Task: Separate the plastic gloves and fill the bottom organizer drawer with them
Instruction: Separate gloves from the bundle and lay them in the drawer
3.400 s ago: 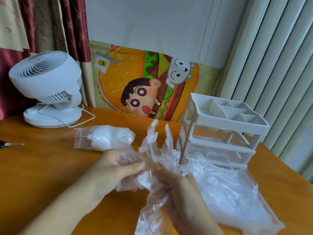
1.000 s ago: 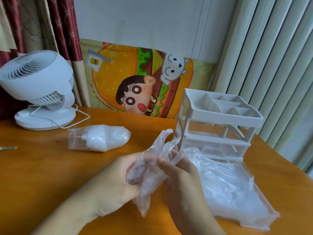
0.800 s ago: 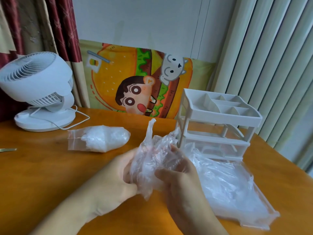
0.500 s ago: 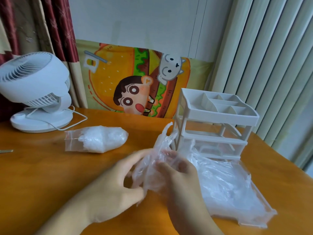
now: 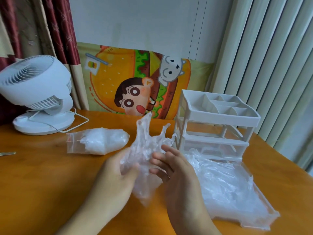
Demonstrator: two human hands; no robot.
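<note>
Both hands hold one thin clear glove point(image 5: 145, 150) up over the table point(image 5: 42, 184). The left hand point(image 5: 116, 177) pinches its crumpled lower part between thumb and fingers. The right hand point(image 5: 171, 168) touches the glove's other side; its fingers point(image 5: 160, 156) look nearly straight, and how tightly it holds is hard to tell. The glove's finger tips stick up above both hands, and its cuff hangs below them. Just right of the hands is the pulled-out drawer point(image 5: 259, 221), heaped with gloves point(image 5: 225, 187), in front of the white organizer point(image 5: 218, 116). A bag point(image 5: 96, 141) of gloves lies to the left, near a fan point(image 5: 35, 89).
</note>
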